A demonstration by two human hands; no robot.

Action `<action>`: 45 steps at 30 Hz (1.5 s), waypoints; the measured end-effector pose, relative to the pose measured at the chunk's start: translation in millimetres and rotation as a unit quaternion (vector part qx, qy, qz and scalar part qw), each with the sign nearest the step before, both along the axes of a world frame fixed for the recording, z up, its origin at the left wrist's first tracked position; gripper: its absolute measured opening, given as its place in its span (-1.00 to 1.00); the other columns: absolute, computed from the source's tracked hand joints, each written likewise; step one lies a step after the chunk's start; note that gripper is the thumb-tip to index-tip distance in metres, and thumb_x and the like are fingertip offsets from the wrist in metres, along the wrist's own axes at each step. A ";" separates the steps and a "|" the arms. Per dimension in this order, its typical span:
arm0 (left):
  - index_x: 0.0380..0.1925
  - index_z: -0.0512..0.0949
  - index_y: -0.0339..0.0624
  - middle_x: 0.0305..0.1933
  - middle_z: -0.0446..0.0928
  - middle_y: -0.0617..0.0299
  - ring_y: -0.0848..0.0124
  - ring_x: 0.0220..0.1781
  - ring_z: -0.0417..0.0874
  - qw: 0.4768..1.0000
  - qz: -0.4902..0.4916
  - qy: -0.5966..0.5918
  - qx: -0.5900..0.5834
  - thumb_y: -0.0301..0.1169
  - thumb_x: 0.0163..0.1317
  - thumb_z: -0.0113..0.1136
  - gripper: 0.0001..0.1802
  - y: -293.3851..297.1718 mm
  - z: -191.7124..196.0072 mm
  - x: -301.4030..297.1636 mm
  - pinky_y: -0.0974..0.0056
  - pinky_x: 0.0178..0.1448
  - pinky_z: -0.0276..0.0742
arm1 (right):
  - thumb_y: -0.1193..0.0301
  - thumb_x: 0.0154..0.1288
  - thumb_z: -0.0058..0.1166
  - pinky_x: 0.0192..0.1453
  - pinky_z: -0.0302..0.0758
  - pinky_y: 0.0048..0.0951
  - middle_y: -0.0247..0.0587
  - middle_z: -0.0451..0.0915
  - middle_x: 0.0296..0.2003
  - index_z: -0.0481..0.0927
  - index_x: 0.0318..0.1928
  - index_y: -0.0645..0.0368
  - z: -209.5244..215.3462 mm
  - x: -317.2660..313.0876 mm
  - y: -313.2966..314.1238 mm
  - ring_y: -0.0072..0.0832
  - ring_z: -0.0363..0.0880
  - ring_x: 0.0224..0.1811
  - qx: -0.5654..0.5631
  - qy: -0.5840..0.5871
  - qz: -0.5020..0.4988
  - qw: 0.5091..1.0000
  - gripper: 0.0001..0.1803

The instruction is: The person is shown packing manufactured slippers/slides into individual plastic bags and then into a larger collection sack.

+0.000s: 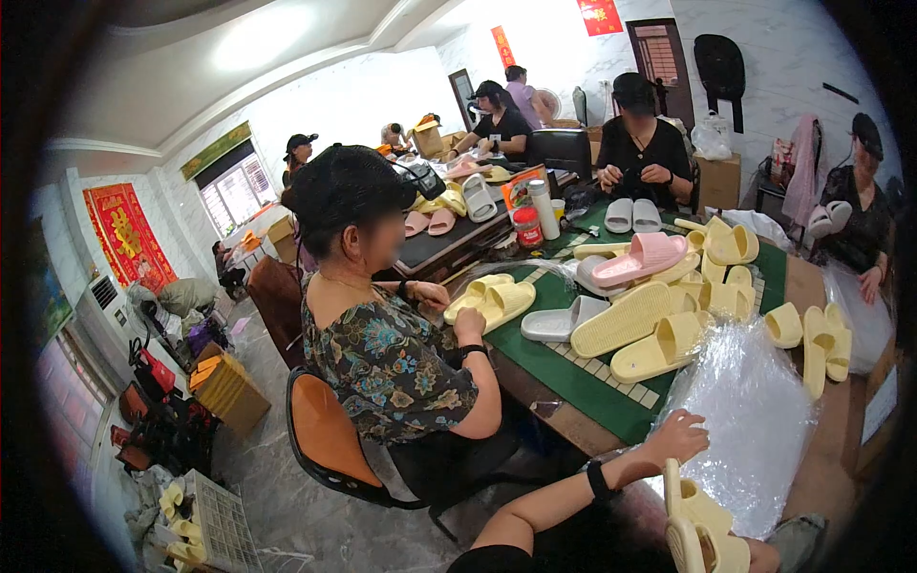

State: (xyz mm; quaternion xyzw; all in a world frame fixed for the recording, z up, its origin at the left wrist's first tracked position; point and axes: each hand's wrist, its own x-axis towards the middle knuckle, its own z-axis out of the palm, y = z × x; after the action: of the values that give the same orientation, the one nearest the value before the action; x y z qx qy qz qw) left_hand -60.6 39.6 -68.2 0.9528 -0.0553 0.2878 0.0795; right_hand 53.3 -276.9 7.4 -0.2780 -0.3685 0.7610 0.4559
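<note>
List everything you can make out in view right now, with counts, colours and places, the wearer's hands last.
Yellow slippers: many, overlapping, pale yellow, on the near table
Pink slipper: one, pink, atop that pile
Grey slippers: at least four, grey, same table
Green mat: one, green, under the pile
Clear plastic: count unclear, transparent, table's near end
Jar: one, red, far side
Bottle: one, whitish, beside the jar
Co-workers: at least six, mostly dark clothes, around the room
Chair: one, orange-backed, left of the table
Crate: one, whitish, floor, lower left
Held slippers: two, yellow, lower right
Left hand: one, black wristband, at the plastic
Right hand: one, mostly hidden, apparently holding the slippers
</note>
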 end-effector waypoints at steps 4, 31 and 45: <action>-0.25 0.60 -0.17 -0.22 0.61 0.18 0.21 -0.05 0.59 0.984 0.056 -0.126 -0.114 -0.40 0.14 0.12 -0.81 -14.4 26.9 3.5 0.18 0.02 0.46 | 0.39 0.21 0.05 0.30 0.16 -0.41 -0.07 0.26 0.26 0.07 0.38 0.16 -9.1 0.2 -22.3 -0.38 0.23 0.26 -0.050 -0.228 -0.176 0.956 -0.25; 0.02 0.60 0.08 0.34 0.32 0.08 -0.04 0.43 0.15 0.960 -0.075 -0.014 -0.268 -0.45 0.20 0.18 -0.64 -97.5 49.1 -23.2 -0.12 0.42 0.02 | 0.40 0.07 0.15 0.19 0.27 -0.03 0.19 0.43 -0.04 0.56 -0.21 0.36 19.6 -39.8 67.8 0.12 0.29 0.13 -0.118 -0.731 -0.372 0.560 -0.70; 0.30 0.28 -0.09 0.38 0.13 -0.12 0.03 0.37 0.23 0.928 0.163 0.018 -0.334 -0.40 0.27 0.09 -0.44 -83.8 -24.2 -40.4 0.11 0.32 0.27 | 0.26 0.08 0.21 -0.07 0.47 -0.16 0.14 0.54 -0.07 0.54 0.02 0.17 -6.8 -38.8 72.3 0.00 0.48 -0.04 0.028 -0.808 -0.336 0.482 -0.53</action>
State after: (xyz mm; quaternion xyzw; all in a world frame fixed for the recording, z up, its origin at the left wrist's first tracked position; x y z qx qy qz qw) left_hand -101.0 -44.1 -92.4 0.8722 0.2013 0.2812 0.3459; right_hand 14.5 -204.6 0.6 -0.8602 -0.4745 -0.0215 0.1857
